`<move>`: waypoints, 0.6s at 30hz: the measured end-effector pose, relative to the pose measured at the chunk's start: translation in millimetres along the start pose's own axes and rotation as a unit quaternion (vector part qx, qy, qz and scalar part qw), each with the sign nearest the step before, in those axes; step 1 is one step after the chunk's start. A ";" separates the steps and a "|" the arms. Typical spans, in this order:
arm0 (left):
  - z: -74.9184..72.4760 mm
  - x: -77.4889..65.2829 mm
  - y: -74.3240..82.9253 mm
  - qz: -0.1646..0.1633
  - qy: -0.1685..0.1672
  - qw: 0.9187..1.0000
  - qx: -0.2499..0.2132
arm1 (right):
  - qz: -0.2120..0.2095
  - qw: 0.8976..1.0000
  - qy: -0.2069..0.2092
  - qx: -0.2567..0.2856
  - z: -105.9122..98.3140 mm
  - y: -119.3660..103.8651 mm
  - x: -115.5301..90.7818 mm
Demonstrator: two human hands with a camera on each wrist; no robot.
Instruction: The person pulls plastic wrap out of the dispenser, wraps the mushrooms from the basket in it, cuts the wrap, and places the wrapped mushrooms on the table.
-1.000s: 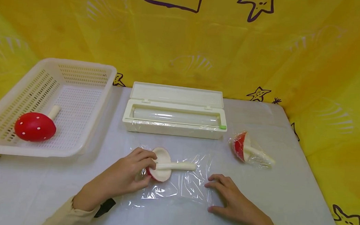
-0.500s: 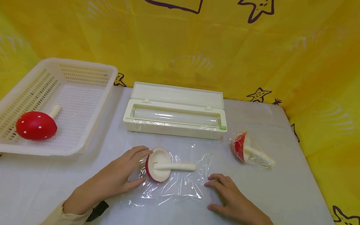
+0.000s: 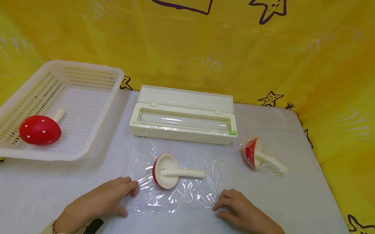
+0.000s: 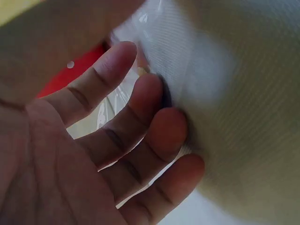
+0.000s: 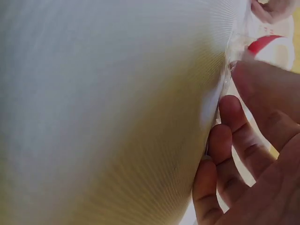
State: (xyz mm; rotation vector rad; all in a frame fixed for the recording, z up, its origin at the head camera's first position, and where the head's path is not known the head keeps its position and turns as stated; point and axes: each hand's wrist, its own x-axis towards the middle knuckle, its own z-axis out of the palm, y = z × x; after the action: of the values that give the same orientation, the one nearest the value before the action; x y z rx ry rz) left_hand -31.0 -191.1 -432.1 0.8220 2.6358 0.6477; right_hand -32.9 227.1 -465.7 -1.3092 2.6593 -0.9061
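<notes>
A red-capped toy mushroom (image 3: 166, 172) lies on a sheet of clear plastic wrap (image 3: 190, 196), its hollow white underside up and its stem pointing right. My left hand (image 3: 100, 201) is at the left edge of the wrap, fingers loosely bent; the left wrist view shows the fingertips (image 4: 166, 133) at the table surface. At the wrap's lower right corner is my right hand (image 3: 241, 211), its fingers bent. In the right wrist view the fingertips (image 5: 220, 140) touch down along the sheet's edge, with the thumb a little apart from them. Neither hand touches the mushroom.
Behind the sheet stands a cream wrap dispenser (image 3: 183, 134), lid up, with a film roll inside. A wrapped mushroom (image 3: 253, 153) lies to the right. At left, a white plastic basket (image 3: 105, 115) holds another red mushroom (image 3: 40, 130). A yellow patterned cloth (image 3: 192, 42) hangs behind.
My left hand has let go of the mushroom's cap and moved down and left to the wrap's edge. The right hand's fingers have drawn closer to the thumb. The mushroom lies still.
</notes>
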 end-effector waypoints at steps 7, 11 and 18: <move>2.4 1.7 -4.2 0.022 0.002 1.000 0.004 | 0.036 0.999 -0.038 -0.008 -1.0 -2.1 -0.5; 1.9 4.3 -5.6 0.053 0.032 0.998 -0.002 | 0.022 0.999 -0.028 -0.013 -0.8 -2.5 0.1; -4.7 3.0 -2.1 0.030 0.052 0.998 -0.037 | 0.038 0.998 -0.040 -0.004 -2.5 -4.8 1.8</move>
State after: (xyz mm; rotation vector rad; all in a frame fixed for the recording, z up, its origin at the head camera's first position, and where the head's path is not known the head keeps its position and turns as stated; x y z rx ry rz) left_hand -36.3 -192.4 -429.6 0.8710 2.6686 0.8201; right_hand -31.3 224.7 -460.8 -1.2099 2.6349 -0.8168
